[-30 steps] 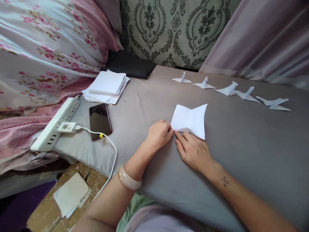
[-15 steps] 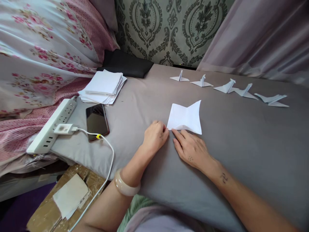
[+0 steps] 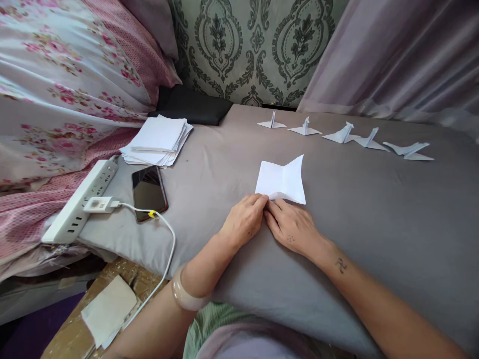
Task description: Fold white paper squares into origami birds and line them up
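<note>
A white sheet of paper (image 3: 283, 180) with fold lines lies on the grey cloth surface. Its far right corner points up and away, and the near edge is bent up a little. My left hand (image 3: 247, 215), a pale bangle on its forearm, has curled fingers pinching the paper's near left corner. Beside it, almost touching, my right hand (image 3: 294, 225) presses its closed fingers on the near edge. The fingertips of both hands partly cover that edge. Several folded paper birds stand in a row farther back, among them one paper bird (image 3: 343, 134) near the row's middle.
To the left are a stack of white paper (image 3: 159, 137), a dark phone (image 3: 149, 192) and a power strip (image 3: 80, 202) with a charger and white cable (image 3: 172, 249). A black folded item (image 3: 194, 105) lies behind. Loose paper (image 3: 110, 304) rests on a taped box below.
My left hand has slid right along the paper's near edge and now meets my right hand. The whole view has shifted slightly; the paper keeps its shape.
</note>
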